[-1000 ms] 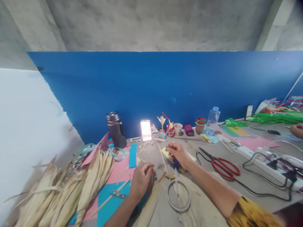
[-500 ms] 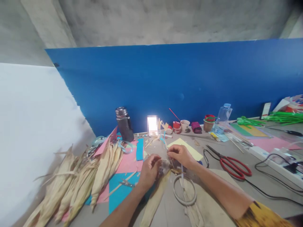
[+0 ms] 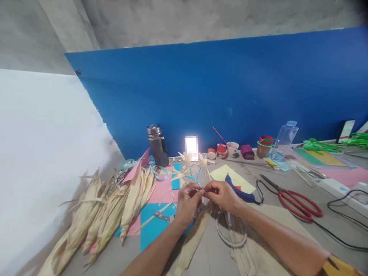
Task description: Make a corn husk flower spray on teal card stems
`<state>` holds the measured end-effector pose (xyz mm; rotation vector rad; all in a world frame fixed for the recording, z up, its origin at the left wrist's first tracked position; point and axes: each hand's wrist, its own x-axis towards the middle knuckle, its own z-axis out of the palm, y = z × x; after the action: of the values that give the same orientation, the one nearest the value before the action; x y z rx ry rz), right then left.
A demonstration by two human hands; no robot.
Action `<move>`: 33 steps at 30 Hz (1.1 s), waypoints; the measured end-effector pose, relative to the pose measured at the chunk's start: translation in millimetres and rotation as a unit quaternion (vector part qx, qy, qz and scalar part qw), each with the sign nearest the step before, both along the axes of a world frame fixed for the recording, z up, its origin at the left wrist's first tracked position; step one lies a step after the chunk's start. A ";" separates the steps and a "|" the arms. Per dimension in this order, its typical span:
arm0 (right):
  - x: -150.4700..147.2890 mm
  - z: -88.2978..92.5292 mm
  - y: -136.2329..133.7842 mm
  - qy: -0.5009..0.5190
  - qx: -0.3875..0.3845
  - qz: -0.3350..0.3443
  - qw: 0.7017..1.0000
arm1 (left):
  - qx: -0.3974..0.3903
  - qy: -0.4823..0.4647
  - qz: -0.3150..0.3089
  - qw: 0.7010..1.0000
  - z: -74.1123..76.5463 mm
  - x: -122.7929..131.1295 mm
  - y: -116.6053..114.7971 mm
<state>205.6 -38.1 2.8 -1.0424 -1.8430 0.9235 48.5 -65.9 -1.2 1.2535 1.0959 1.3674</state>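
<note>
Fingers pinched, my left hand (image 3: 188, 201) grips the stem of a small spray of corn-husk flowers (image 3: 203, 161), whose stems are wrapped in blue. My right hand (image 3: 222, 194) meets it fingertip to fingertip and pinches at the same stem, whose lower end is hidden by the fingers. Pale flower heads stand out beyond the hands, toward the back of the table. Below the hands lie a long dried corn husk (image 3: 194, 239) and a roll of tape (image 3: 231, 230). A blue glue gun (image 3: 238, 189) rests just beyond my right hand.
Dried husks (image 3: 105, 214) are heaped at the left over pink and blue paper (image 3: 146, 218), with small scissors (image 3: 161, 216) on it. Red-handled scissors (image 3: 300, 203) and a power strip (image 3: 345, 199) with black cords lie right. A thermos (image 3: 157, 147), paint pots (image 3: 221, 151) and a bottle (image 3: 284, 142) line the back.
My hands have come together from apart, and both now pinch at the stem. The flower spray stands out more clearly beyond them. The glue gun has come into fuller view as the camera shifted.
</note>
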 end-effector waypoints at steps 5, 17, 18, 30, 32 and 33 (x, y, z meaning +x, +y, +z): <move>-0.1 3.2 -0.1 -0.018 0.006 0.012 1.000 | 0.004 0.023 -0.001 1.000 -6.3 -2.8 2.0; -1.0 1.6 -2.1 0.009 -0.040 0.058 0.997 | -0.017 -0.016 -0.027 0.999 1.2 -0.5 -0.6; -0.7 2.4 -1.8 0.003 -0.042 0.061 0.997 | -0.018 -0.018 -0.030 0.999 0.6 -1.3 0.1; 8.7 2.2 4.4 -0.078 0.043 0.000 0.996 | 0.048 0.070 0.033 0.996 -0.1 -10.1 2.5; 10.7 -0.7 6.5 -0.097 0.069 0.010 0.993 | 0.052 0.058 0.033 0.996 -1.7 -9.7 4.4; 11.5 -1.5 7.1 -0.104 0.078 0.017 0.991 | 0.054 0.050 0.030 0.997 -3.4 -9.4 5.7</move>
<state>217.1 -31.0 1.3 -1.0451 -2.0746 0.6976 39.2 -60.2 -4.6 1.3891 1.1499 1.4383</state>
